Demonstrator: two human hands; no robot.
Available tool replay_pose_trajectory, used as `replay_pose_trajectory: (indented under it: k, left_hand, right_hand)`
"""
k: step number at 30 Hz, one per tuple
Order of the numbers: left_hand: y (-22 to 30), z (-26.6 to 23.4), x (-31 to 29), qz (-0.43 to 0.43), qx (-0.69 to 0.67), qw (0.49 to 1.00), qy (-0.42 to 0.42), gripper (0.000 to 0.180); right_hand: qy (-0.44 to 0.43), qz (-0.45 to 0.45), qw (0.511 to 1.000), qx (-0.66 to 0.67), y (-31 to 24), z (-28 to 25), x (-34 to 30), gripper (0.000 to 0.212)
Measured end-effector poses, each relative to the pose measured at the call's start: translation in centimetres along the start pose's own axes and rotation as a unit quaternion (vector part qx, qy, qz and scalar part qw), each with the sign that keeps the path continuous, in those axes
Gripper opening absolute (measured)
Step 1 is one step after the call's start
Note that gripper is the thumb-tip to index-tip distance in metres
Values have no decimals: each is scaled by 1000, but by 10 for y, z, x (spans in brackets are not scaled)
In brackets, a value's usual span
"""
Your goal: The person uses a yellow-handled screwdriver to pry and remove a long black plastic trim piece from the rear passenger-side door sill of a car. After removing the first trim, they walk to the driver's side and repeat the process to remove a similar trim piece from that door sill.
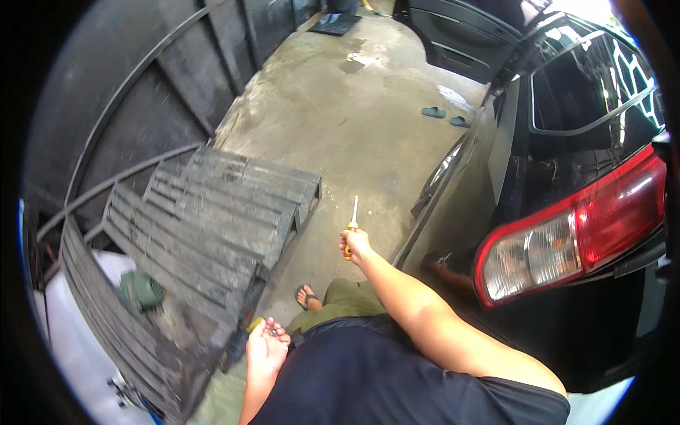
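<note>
pointing toward the top of the frame, a screwdriver (353, 222) with a yellowish handle sits near the center, the right hand's (356, 245) grip clamped on it. the left hand (267, 345) lies palm up, lower left of center, fingers curled by small grey bits (273, 332); whether its grip is together, one cannot tell. a dark pallet (212, 195) is at left, a black car (460, 234) at right.

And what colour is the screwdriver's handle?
The handle looks yellow-orange, partly hidden by the right hand; head view.
</note>
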State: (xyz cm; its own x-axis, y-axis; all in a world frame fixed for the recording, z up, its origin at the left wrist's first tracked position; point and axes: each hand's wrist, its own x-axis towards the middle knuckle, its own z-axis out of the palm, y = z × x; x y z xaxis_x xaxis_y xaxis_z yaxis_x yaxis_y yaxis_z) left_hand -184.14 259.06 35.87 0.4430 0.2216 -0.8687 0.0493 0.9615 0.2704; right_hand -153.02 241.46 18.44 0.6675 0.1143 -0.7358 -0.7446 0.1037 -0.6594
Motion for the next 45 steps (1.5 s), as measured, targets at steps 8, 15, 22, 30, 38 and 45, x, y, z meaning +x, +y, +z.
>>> replay_pose_trajectory:
  k: [8,15,22,30,38,45]
  left_hand:
    - [114,124,70,-3,54,986,-158,31]
    - [162,278,178,-46,-53,991,-118,28]
    - [145,468,317,-104,134,985,-36,15]
    - [141,591,486,-63,181,978,86,10]
    - [114,805,630,-95,316,940,-86,21]
    - [19,1064,660,-186,415,844,-285,15]
  right_hand:
    - [192,1,981,32,-89,-59,175,12]
    - [230,49,961,-145,-165,-138,262,11]
    - [58,-20,943,-326,-320,-166,316,28]
    - [119,-61,871,-472,-471,-192,357,39]
    - [244,-10,856,-455,-505,-249,352,40]
    - [304,-50,941,-142,-597,-266,398,16]
